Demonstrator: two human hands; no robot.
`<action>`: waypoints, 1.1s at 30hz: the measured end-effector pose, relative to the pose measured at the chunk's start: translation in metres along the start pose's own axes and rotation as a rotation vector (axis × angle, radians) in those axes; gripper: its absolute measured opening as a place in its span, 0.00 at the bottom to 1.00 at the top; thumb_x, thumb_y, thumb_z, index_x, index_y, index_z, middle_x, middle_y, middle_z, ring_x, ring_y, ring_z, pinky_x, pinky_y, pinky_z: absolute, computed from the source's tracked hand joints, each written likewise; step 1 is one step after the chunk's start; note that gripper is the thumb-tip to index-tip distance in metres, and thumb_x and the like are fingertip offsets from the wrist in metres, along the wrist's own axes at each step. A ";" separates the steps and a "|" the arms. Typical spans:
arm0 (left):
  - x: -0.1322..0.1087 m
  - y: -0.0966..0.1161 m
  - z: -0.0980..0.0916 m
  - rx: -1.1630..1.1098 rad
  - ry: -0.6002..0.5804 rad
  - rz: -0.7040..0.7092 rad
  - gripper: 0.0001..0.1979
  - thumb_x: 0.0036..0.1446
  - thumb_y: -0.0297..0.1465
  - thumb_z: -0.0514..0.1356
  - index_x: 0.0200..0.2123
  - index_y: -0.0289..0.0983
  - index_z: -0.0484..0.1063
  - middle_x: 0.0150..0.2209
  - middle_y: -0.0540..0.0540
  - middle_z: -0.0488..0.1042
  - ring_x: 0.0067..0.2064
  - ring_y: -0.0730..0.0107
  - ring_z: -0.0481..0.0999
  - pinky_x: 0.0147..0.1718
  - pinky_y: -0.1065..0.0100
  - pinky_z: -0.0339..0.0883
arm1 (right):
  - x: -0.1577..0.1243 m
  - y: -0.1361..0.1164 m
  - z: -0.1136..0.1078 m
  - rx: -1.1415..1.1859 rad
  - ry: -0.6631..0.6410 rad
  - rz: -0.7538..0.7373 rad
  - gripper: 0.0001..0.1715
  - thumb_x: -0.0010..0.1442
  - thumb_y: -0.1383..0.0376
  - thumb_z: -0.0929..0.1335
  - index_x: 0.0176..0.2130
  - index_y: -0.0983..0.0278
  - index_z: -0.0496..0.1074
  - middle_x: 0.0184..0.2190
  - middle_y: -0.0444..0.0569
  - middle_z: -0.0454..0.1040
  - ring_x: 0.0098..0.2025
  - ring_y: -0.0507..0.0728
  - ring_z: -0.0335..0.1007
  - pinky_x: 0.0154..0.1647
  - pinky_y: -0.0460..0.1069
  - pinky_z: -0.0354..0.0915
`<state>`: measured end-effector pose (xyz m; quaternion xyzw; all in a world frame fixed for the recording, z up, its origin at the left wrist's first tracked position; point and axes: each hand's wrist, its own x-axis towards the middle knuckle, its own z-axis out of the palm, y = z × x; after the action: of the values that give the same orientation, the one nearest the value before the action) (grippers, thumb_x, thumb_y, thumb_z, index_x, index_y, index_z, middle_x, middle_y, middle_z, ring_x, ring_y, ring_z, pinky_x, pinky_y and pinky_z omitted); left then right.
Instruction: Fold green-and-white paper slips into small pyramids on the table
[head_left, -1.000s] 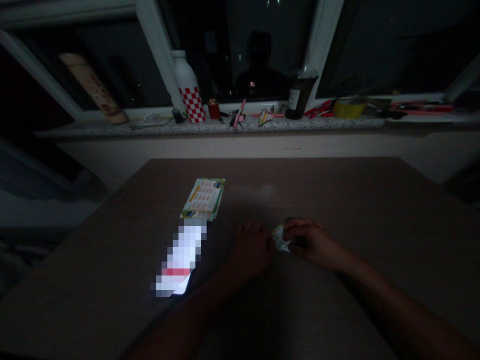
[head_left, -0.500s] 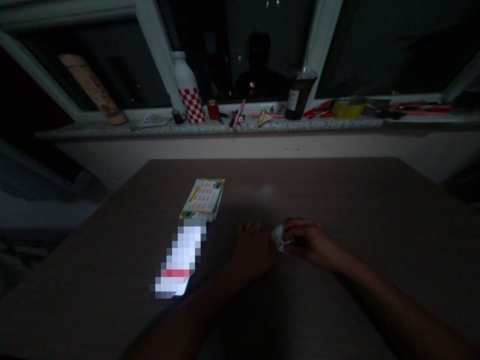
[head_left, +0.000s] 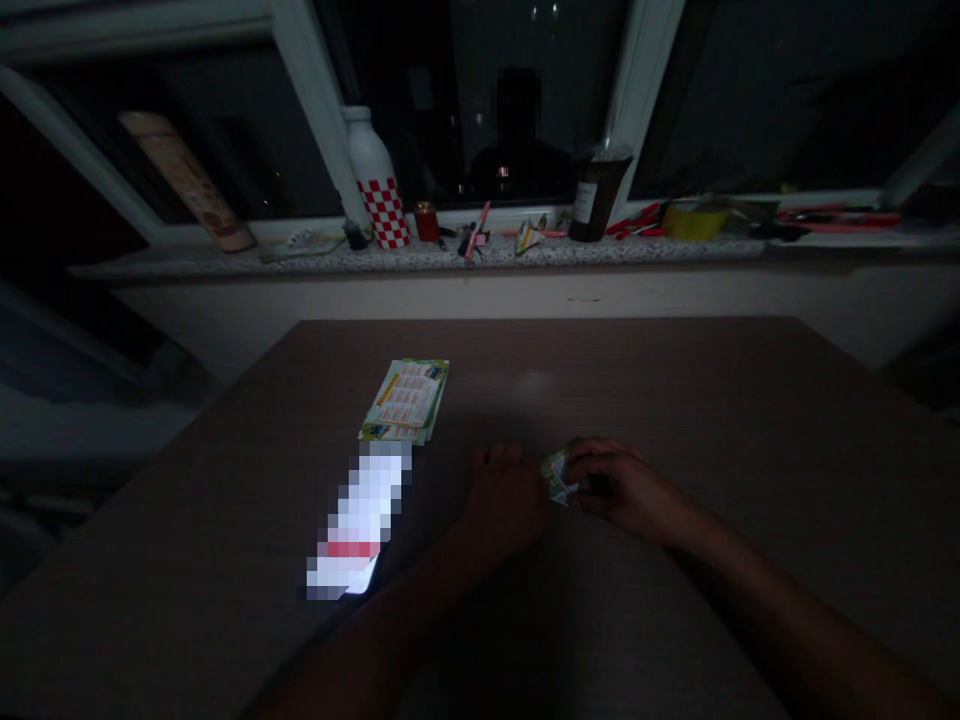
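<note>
Two bare forearms (head_left: 757,570) come in from the bottom over a brown wood-look table (head_left: 712,400), and it's pretty dark in here. Left of them there's a phone (head_left: 364,515) lying flat, screen lit bright but pixelated, so no clue what's on it. Then the hands: the left hand (head_left: 508,500) is low over the tabletop with its fingers curled, right against the left edge of a small folded paper (head_left: 556,477). Can't tell if it's actually gripping that edge. The right hand (head_left: 616,485) pinches the other side between thumb and fingers, so the paper sits between the two hands, mostly hidden. Just past the phone's top end is a loose stack of printed cards (head_left: 411,392), kinda fanned; can't tell if they touch the phone.

Farther back, a speckled stone sill (head_left: 431,259) holds a bunch of stuff: tall tan bottle (head_left: 187,180), white bottle with red checks (head_left: 384,190), little reddish jar (head_left: 426,222), dark container with a white label (head_left: 592,208), something yellow (head_left: 696,220). Behind all that, dark window panes (head_left: 750,100).
</note>
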<state>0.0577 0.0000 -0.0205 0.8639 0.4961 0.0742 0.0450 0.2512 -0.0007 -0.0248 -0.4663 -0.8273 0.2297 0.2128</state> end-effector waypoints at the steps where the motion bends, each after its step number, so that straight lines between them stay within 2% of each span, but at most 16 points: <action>1: 0.000 0.000 0.000 0.001 -0.005 0.003 0.12 0.61 0.33 0.49 0.36 0.35 0.70 0.39 0.40 0.70 0.44 0.56 0.68 0.41 0.55 0.58 | 0.000 0.000 0.000 -0.003 0.000 0.000 0.06 0.53 0.65 0.72 0.35 0.59 0.76 0.42 0.48 0.74 0.47 0.60 0.68 0.49 0.56 0.61; 9: 0.002 0.002 -0.001 0.029 -0.001 0.008 0.12 0.60 0.33 0.50 0.36 0.34 0.71 0.38 0.40 0.70 0.43 0.55 0.68 0.41 0.54 0.58 | 0.002 -0.001 0.001 -0.039 0.014 0.008 0.10 0.50 0.67 0.73 0.36 0.59 0.76 0.41 0.48 0.74 0.45 0.60 0.69 0.48 0.56 0.61; 15: 0.002 0.003 -0.003 0.026 -0.023 -0.024 0.12 0.60 0.34 0.50 0.37 0.35 0.71 0.39 0.39 0.71 0.44 0.55 0.68 0.42 0.55 0.58 | -0.001 -0.003 0.002 -0.081 0.018 0.011 0.21 0.50 0.67 0.72 0.45 0.54 0.74 0.44 0.49 0.73 0.48 0.62 0.67 0.49 0.59 0.59; 24: 0.001 0.002 -0.001 0.013 0.006 -0.011 0.13 0.60 0.34 0.49 0.36 0.35 0.71 0.38 0.39 0.71 0.43 0.55 0.68 0.41 0.55 0.58 | -0.001 -0.007 -0.002 -0.147 -0.053 0.004 0.22 0.51 0.67 0.71 0.46 0.51 0.74 0.46 0.48 0.72 0.49 0.62 0.65 0.49 0.60 0.57; 30: -0.001 0.002 -0.002 -0.008 0.005 -0.027 0.20 0.55 0.47 0.53 0.37 0.36 0.72 0.40 0.39 0.71 0.45 0.51 0.68 0.42 0.53 0.59 | -0.002 -0.009 -0.002 -0.159 -0.040 0.003 0.21 0.52 0.66 0.70 0.47 0.51 0.74 0.46 0.48 0.72 0.50 0.62 0.64 0.50 0.60 0.57; 33: 0.001 0.003 -0.005 -0.004 -0.018 -0.051 0.22 0.54 0.49 0.54 0.36 0.36 0.72 0.40 0.39 0.71 0.45 0.50 0.69 0.42 0.51 0.60 | -0.002 -0.009 -0.001 -0.159 -0.035 0.000 0.21 0.52 0.68 0.70 0.46 0.51 0.74 0.45 0.48 0.72 0.49 0.62 0.64 0.50 0.60 0.57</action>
<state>0.0596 -0.0008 -0.0154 0.8516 0.5172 0.0663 0.0529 0.2470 -0.0059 -0.0191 -0.4775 -0.8466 0.1714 0.1606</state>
